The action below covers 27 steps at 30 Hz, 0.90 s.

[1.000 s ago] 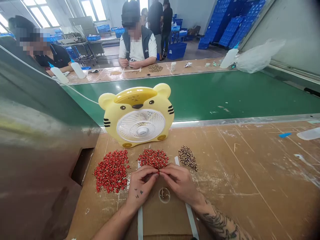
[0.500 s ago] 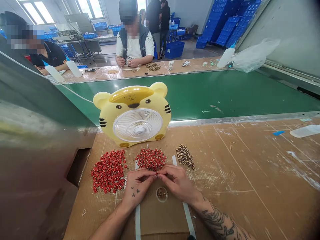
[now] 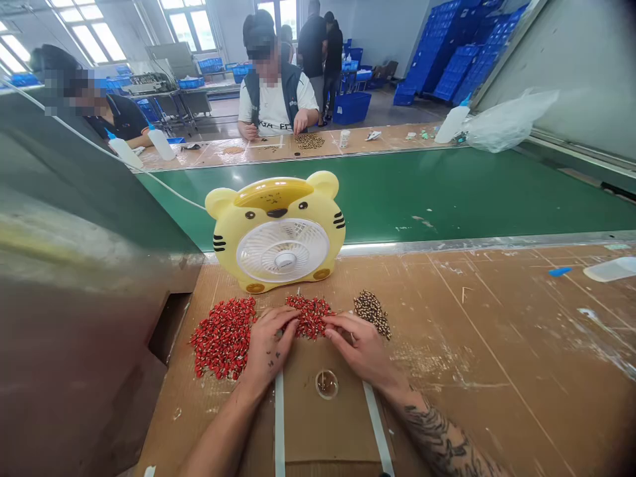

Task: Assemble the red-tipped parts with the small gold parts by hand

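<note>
My left hand [image 3: 271,339] is at the left edge of the middle pile of small red pieces with pale tips [image 3: 312,317]. Its thumb and forefinger are a little apart, and no piece shows between them. At the pile's right edge is my right hand [image 3: 362,344], thumb and fingertips slightly parted near the red pieces. A larger pile of the same red pieces [image 3: 223,341] lies left of my left hand. Small black-and-gold pieces [image 3: 371,311] are heaped beyond my right hand. Below both hands, a small clear round dish [image 3: 326,384] sits on a brown board [image 3: 322,430] with white tape strips.
A yellow animal-faced fan [image 3: 283,232] stands behind the piles. Beyond it runs a green belt [image 3: 447,192]. A metal cabinet [image 3: 89,278] borders the left side. At right lies a white bottle [image 3: 611,269] near a blue cap [image 3: 560,271]. Across the belt, a person [image 3: 278,99] handles small pieces.
My hands were together above the dish, pinching a small red piece. Now they have separated and moved forward to the middle red pile. The person opposite has reached a hand to their own heap.
</note>
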Available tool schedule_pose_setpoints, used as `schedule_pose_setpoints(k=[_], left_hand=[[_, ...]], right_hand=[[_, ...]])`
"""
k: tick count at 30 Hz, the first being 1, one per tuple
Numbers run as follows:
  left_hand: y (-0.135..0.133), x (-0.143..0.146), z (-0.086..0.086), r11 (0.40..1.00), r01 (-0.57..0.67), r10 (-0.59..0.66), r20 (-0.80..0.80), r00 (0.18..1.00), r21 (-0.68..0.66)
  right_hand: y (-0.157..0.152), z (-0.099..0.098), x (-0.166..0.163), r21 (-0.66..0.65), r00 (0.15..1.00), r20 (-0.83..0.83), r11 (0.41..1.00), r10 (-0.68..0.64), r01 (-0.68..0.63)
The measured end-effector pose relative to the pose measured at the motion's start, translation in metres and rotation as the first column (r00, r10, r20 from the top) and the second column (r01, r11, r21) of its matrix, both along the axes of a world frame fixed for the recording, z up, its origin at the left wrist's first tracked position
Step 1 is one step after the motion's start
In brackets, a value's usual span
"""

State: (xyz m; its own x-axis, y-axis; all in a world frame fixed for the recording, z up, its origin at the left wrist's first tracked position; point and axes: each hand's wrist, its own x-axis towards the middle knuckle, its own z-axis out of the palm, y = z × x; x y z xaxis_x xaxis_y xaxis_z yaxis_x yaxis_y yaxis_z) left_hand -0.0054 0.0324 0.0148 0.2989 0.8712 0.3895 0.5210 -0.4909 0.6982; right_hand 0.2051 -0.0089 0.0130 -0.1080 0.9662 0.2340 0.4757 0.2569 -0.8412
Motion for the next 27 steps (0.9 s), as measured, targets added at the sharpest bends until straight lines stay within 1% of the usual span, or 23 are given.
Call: schedule_pose_setpoints(k=[1, 3, 5, 6, 8, 10, 14, 19, 24, 27], left_hand=[[0.003, -0.007, 0.002, 1.000, -0.020, 0.021, -0.046, 0.999, 0.023], [0.007, -0.026, 0.008, 0.997, -0.065, 0.070, -0.156, 0.985, 0.041], [0.009, -0.046, 0.015, 0.995, -0.097, 0.097, -0.316, 0.944, 0.014], [0.010, -0.056, 0.018, 0.993, -0.114, 0.103, -0.392, 0.914, -0.007], [0.010, -0.069, 0.021, 0.989, -0.120, 0.061, -0.520, 0.852, -0.081], [0.011, -0.074, 0.021, 0.981, -0.122, 0.009, -0.590, 0.808, -0.153], [0.012, -0.068, 0.020, 0.961, -0.172, -0.004, -0.631, 0.776, -0.218], [0.012, -0.061, 0.024, 0.953, -0.195, 0.006, -0.630, 0.777, -0.232], [0.008, -0.060, 0.027, 0.953, -0.221, 0.027, -0.666, 0.745, -0.208], [0.006, -0.060, 0.026, 0.963, -0.203, 0.023, -0.701, 0.713, -0.175]], right_hand=[[-0.001, 0.000, 0.003, -0.017, 0.999, 0.010, 0.999, 0.048, -0.047], [-0.003, 0.001, 0.008, -0.080, 0.980, 0.016, 0.977, 0.197, -0.195], [-0.006, 0.001, 0.009, -0.143, 0.940, -0.001, 0.930, 0.342, -0.339], [-0.006, 0.001, 0.009, -0.163, 0.922, -0.011, 0.909, 0.388, -0.384], [-0.008, 0.001, 0.008, -0.173, 0.901, -0.019, 0.886, 0.434, -0.430], [-0.008, 0.000, 0.006, -0.165, 0.892, -0.027, 0.879, 0.450, -0.448], [-0.009, 0.003, 0.007, -0.114, 0.869, -0.033, 0.862, 0.493, -0.494], [-0.010, 0.008, 0.013, -0.026, 0.822, 0.074, 0.825, 0.565, -0.565], [-0.010, 0.008, 0.017, -0.037, 0.814, 0.134, 0.823, 0.566, -0.567], [-0.011, 0.009, 0.018, -0.033, 0.798, 0.135, 0.808, 0.587, -0.588]])
